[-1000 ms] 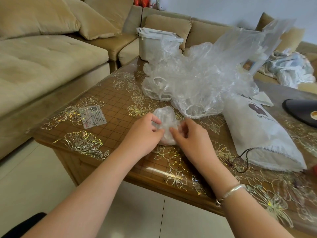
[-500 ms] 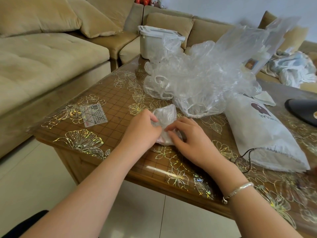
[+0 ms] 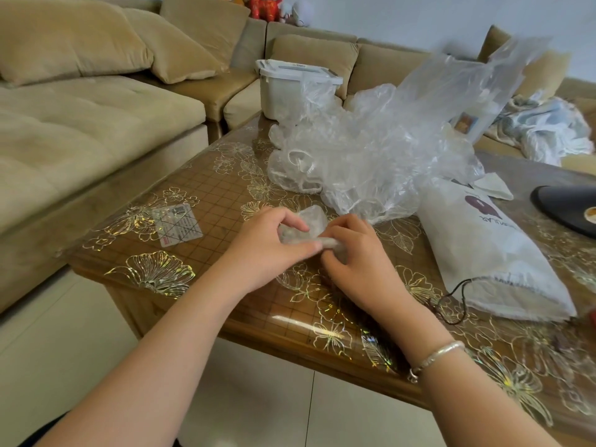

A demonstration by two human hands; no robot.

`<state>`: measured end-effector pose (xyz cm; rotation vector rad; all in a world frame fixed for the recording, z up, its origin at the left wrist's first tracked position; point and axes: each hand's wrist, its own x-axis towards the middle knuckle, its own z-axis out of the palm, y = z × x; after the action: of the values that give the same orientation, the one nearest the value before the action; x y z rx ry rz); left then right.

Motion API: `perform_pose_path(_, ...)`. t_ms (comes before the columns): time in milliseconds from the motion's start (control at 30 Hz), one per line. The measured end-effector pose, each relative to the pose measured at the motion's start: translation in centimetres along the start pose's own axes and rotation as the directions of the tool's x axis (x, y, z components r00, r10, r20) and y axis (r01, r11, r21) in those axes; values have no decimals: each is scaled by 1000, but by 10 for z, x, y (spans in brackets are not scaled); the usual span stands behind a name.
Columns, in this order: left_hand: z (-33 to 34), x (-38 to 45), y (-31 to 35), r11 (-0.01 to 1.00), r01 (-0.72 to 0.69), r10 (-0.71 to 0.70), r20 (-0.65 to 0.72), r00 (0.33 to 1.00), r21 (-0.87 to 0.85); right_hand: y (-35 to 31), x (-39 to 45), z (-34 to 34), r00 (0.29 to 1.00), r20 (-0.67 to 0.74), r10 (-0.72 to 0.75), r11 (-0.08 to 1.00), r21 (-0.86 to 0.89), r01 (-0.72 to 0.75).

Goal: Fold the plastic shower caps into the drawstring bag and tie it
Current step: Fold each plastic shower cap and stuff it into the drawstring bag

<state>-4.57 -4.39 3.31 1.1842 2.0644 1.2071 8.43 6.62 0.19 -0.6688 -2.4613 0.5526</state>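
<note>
Shower cap [image 3: 306, 225], one clear crumpled piece folded into a small wad, sits on the table [image 3: 225, 195] near its front edge, pinched between two hands: the left hand [image 3: 267, 250] curls its thumb and fingers over the wad's left side, the right hand [image 3: 358, 259] grips its right end. Just behind lies one loose heap of clear plastic caps [image 3: 371, 156]; how many it holds cannot be told. One white drawstring bag [image 3: 483, 253] with a dark cord lies to the right. The tabletop is brown with gold flowers; a beige sofa [image 3: 96, 124] wraps behind, with one white lidded box [image 3: 290, 88].
</note>
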Motion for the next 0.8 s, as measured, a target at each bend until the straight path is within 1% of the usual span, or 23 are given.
perform_pose_path(33,0,-2,1,1000,-2,1,44,999,13,-1,0,-2,1000,-1,19,999,30,-18)
perform_pose_path(100,0,-3,0,998,-15,11,69,998,59,-4,-2,-7,997,33,68,993,93,-71)
perform_pose_path(200,0,-4,-2,997,-5,1,55,998,71,-6,-7,-13,981,93,168,964,193,-183)
perform_pose_path(300,1,-3,-1,997,60,-63,62,996,49,-3,-6,-12,955,74,287,890,347,-295)
perform_pose_path(367,4,-1,-4,994,82,-84,19,996,75,-1,-5,-7,935,61,350,854,389,-345)
perform_pose_path(433,8,-1,-5,988,41,-27,-91,995,147,-1,-3,-3,926,34,376,853,377,-360)
perform_pose_path(467,9,-2,-5,976,-9,42,-148,988,219,-2,-2,-1,924,14,383,854,377,-359)
perform_pose_path(500,12,-3,-5,949,-82,140,-174,975,305,-2,0,1,922,-8,388,852,384,-356)
perform_pose_path(567,15,-2,-4,867,-230,320,-141,937,443,-3,4,3,915,-46,401,848,396,-352)
perform_pose_path(600,17,-2,-3,830,-271,357,-93,929,487,-3,6,3,911,-60,409,847,398,-353)
perform_pose_path(633,19,0,-4,806,-283,358,-47,932,520,-3,8,3,908,-72,412,849,393,-354)
perform_pose_path(700,24,4,-9,772,-267,302,37,953,577,-3,11,4,909,-96,406,871,340,-354)
perform_pose_path(800,29,9,-17,737,-222,210,96,973,638,-3,14,8,909,-114,402,902,217,-372)
